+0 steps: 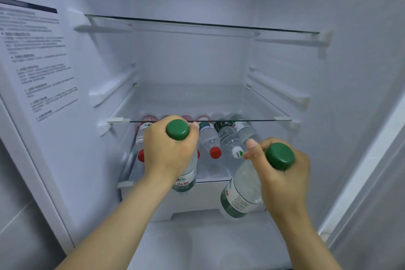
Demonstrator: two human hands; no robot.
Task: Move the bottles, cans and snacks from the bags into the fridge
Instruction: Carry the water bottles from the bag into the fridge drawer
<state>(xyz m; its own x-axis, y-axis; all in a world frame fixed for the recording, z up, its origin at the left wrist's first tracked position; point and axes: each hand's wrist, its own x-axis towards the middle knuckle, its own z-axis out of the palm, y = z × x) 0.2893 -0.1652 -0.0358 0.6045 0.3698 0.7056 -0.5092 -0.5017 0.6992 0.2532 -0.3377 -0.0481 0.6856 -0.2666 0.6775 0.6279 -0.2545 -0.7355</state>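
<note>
I face the open fridge. My left hand (169, 152) grips the neck of a clear green-capped water bottle (185, 180), its cap pointing at me, at the front of the lower shelf (217, 178). My right hand (282, 173) grips a second green-capped water bottle (241, 193) by the neck, tilted, its base low and in front of the shelf's right end. Several water bottles lie on that shelf with caps toward me: red-capped ones (209, 141) and a white-capped one (230, 138).
A glass shelf (241, 112) sits just above the lying bottles, and another glass shelf (197, 23) higher up. A printed instruction sheet (37, 59) covers the left inner wall. A white drawer front (197, 201) lies below the lower shelf.
</note>
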